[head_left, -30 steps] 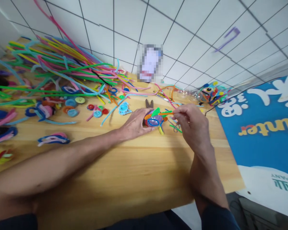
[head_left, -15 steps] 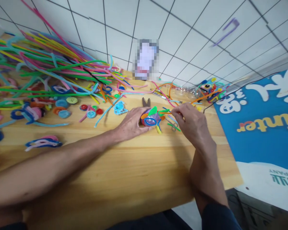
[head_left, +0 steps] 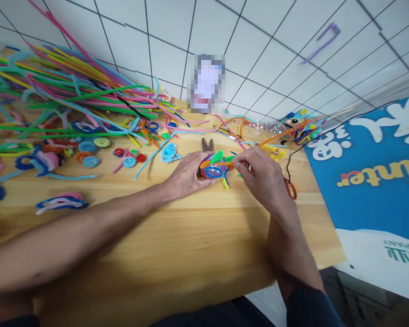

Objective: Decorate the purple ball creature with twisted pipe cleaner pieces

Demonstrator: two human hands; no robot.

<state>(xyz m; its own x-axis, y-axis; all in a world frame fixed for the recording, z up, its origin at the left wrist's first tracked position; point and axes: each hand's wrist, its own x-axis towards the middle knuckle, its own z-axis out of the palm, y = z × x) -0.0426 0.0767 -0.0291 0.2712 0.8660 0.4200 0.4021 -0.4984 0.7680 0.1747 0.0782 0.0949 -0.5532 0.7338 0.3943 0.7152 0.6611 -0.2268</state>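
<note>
My left hand (head_left: 187,177) is closed around a small purple craft figure (head_left: 214,171) with a blue ring on its front and green and orange fuzzy pieces on top. Fingers pinched, my right hand (head_left: 259,175) grips an orange pipe cleaner (head_left: 221,164) that lies across the figure's upper part. Just behind the figure are the dark jaws of a pair of pliers (head_left: 207,145); their handles are hidden. A red scissor handle (head_left: 291,189) shows beside my right wrist.
A heap of colourful pipe cleaners (head_left: 98,97) covers the back left. Coiled pieces (head_left: 87,146) and a blue-pink bundle (head_left: 63,202) lie nearer. A phone (head_left: 207,84) leans on the tiled wall. Another decorated figure (head_left: 298,125) stands at back right, near a blue printed sheet (head_left: 371,181).
My right hand has moved left, closer to the figure, bringing the orange pipe cleaner across its top. The red scissor handle has come into sight. My left hand stays in place.
</note>
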